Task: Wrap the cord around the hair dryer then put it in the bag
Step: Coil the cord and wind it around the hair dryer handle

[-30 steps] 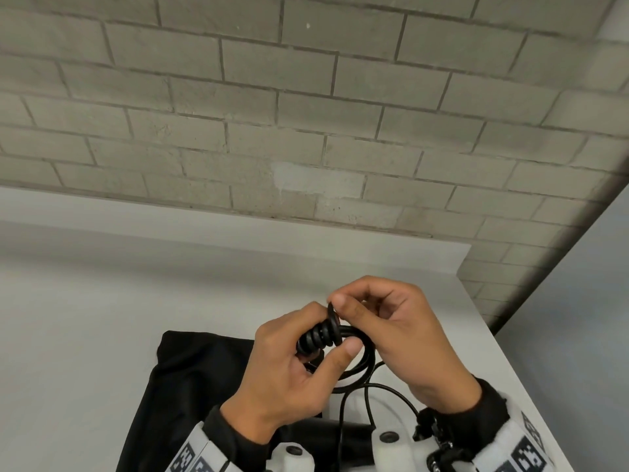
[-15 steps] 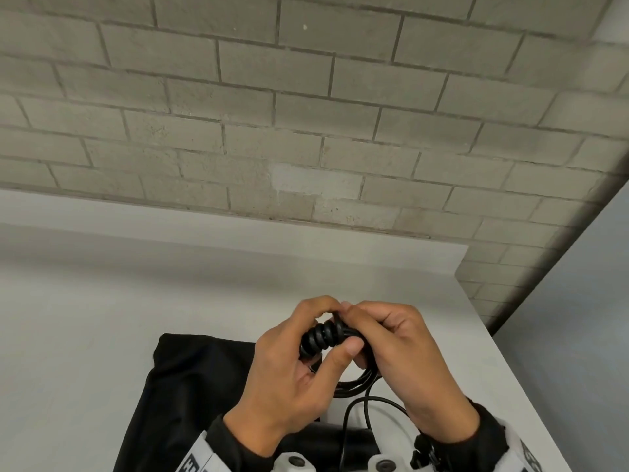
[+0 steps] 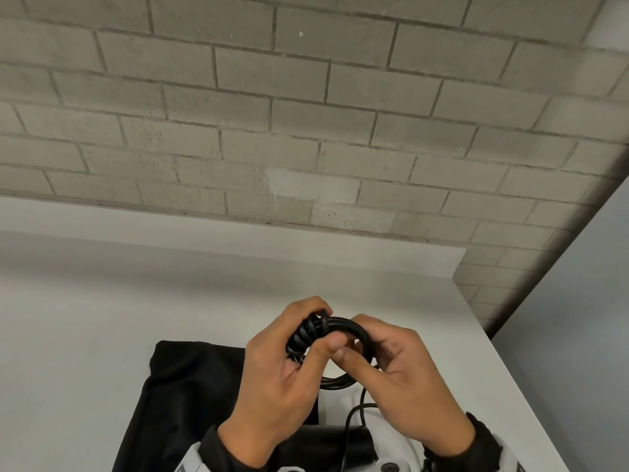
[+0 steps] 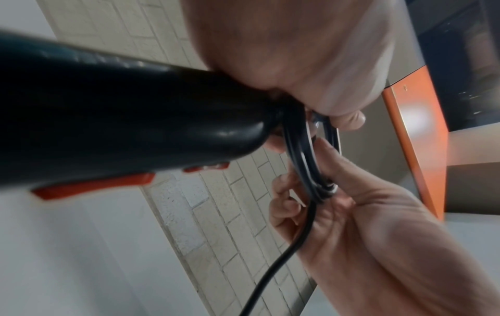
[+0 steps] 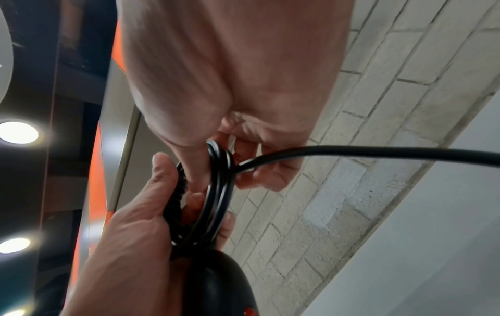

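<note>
Both hands up over the table point(image 3: 85, 318). Left hand point(image 3: 279, 379) grips the dryer point(image 4: 113, 119) at the handle's cord end, thumb pinning the loops. Right hand point(image 3: 405, 376) pinches the cord point(image 3: 343, 327) coil; a loose tail hangs down. Bag point(image 3: 183, 400) lies flat beneath. Cord looks stiff and springy, so it'll likely unwind if released: hold at the coil crossing. Dryer is hard, smooth plastic, probably light. No readable labels; only red buttons point(image 4: 92, 186).

The right hand point(image 3: 405, 373) has drawn the cord point(image 3: 343, 327) into another loop above the left hand point(image 3: 282, 379).
</note>
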`<state>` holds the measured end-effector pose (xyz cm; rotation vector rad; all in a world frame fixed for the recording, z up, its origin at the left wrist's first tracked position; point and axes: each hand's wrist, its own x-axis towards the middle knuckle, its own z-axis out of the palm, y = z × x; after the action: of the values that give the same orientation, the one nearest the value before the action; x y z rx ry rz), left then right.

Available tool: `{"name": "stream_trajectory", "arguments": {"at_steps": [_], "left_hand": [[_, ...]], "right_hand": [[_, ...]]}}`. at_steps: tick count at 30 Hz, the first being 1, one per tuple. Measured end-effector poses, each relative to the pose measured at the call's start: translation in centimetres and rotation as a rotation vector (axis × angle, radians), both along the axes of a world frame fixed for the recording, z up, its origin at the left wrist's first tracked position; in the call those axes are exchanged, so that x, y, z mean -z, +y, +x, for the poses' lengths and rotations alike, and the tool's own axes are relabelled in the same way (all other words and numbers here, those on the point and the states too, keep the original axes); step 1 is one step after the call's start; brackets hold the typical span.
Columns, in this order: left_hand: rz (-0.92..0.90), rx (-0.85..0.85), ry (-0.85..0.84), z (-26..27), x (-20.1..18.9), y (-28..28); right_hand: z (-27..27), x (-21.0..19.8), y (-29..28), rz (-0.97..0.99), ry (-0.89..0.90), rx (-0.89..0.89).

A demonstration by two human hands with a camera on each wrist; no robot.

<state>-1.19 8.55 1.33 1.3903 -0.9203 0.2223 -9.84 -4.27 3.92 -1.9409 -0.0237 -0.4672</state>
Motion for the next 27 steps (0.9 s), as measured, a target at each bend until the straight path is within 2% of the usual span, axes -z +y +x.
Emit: {"name": "stream_trajectory", "arguments": {"at_steps": [4,7,9,10,12,14,16,20,23,27], "left_hand": [[0.003,-0.06,-0.049,0.2,0.0,-0.1],[-0.015,-0.053,0.017,0.1,0.1,-0.1],[-0.02,-0.058,0.041,0.1,0.2,-0.2],[-0.023,-0.066,0.054,0.0,0.2,-0.2],[-0.024,-0.088,0.079,0.0,0.4,-0.4],[-0.025,-0.106,0.084,0.0,0.5,-0.6],[-0.024,-0.114,0.077,-0.1,0.6,-0.7],[-0.011,-0.146,0.063,-0.1,0.5,-0.6],[-0.023,-0.146,0.059,-0.1,0.3,-0.6],[-0.022,-0.134,0.017,0.1,0.2,-0.5]], "right_hand": [[0.1,-0.1,0.4,0.019,-0.032,0.062],[0.1,0.2,0.9,0.131,-0.044,0.161],[0.0,0.8,1.5,0.126,-0.068,0.285],[0.0,1.1,1.9,0.039,-0.113,0.388],[-0.1,1.6,2.5,-0.265,-0.299,0.581],[0.0,2.5,3.0,-0.56,-0.44,0.626],[0.3,3.1,3.7,-0.691,-0.378,0.65],[0.5,2.8,4.7,-0.521,-0.161,0.603],[0.2,2.2,4.6,-0.239,-0.018,0.482],[-0.6,0.7,3.9,-0.031,0.144,0.309]]}}
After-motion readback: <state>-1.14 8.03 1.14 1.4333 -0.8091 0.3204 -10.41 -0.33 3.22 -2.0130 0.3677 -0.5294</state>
